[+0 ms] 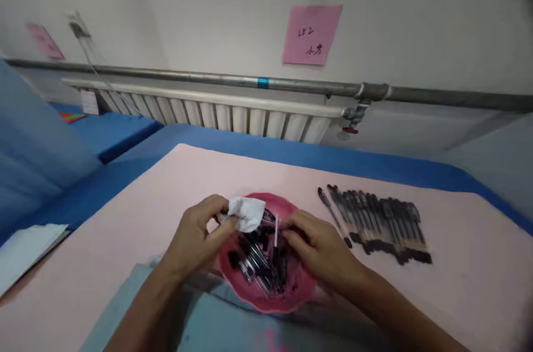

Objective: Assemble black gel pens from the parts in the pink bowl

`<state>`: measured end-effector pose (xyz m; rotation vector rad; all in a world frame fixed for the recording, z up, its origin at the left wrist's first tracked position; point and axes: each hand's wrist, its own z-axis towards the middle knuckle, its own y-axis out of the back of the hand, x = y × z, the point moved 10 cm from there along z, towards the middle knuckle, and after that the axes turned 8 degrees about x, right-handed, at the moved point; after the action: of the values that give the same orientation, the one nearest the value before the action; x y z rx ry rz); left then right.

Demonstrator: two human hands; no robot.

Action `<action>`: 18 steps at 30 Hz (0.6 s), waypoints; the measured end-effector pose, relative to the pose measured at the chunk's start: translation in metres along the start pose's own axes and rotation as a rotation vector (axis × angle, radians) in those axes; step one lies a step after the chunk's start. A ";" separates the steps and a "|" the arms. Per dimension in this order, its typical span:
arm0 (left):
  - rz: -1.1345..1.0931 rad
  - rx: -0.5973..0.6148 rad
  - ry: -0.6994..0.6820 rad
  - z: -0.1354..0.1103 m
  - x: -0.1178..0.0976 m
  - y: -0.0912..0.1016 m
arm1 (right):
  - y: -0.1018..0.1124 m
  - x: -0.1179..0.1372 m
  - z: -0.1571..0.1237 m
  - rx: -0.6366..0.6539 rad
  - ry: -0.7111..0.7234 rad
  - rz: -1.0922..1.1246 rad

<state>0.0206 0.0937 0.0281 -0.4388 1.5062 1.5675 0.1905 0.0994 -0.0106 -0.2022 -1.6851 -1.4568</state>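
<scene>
A white wall (208, 13) is filling the background, and a blue table (233, 141) is stretching below it, with a pink sheet (466, 241) covering most of its top. A cream radiator (233, 117) is standing along the wall behind the table, and a metal pipe (200, 77) is running just above it. The pink bowl (302, 288) with a wavy rim is sitting near the table's close edge, between the two hands, and is holding a jumble of clear and black pen parts (256, 255). To the bowl's right, a row of black-capped pens (378, 219) is lying side by side on the sheet, the leftmost one slanting slightly apart. The left hand (204, 235) is pinching a folded white tissue (247, 213) between thumb and fingers over the bowl's left side. The right hand (312, 244) is reaching over the right rim, its thumb and forefinger coming close together. A slim white-and-black pen piece (276, 235) is standing nearly upright beside those fingertips, but whether they are gripping it I cannot tell.
</scene>
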 end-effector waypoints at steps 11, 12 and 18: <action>-0.151 -0.134 0.141 0.001 0.022 -0.005 | -0.042 0.030 0.012 0.306 0.169 -0.419; -0.152 -0.133 0.147 0.001 0.023 -0.007 | -0.044 0.030 0.013 0.316 0.160 -0.434; -0.178 -0.139 0.188 0.003 0.026 -0.013 | -0.044 0.034 0.014 0.269 0.173 -0.494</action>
<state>0.0172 0.1037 0.0011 -0.7973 1.4571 1.5282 0.1355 0.0844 -0.0181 0.5064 -1.8409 -1.5173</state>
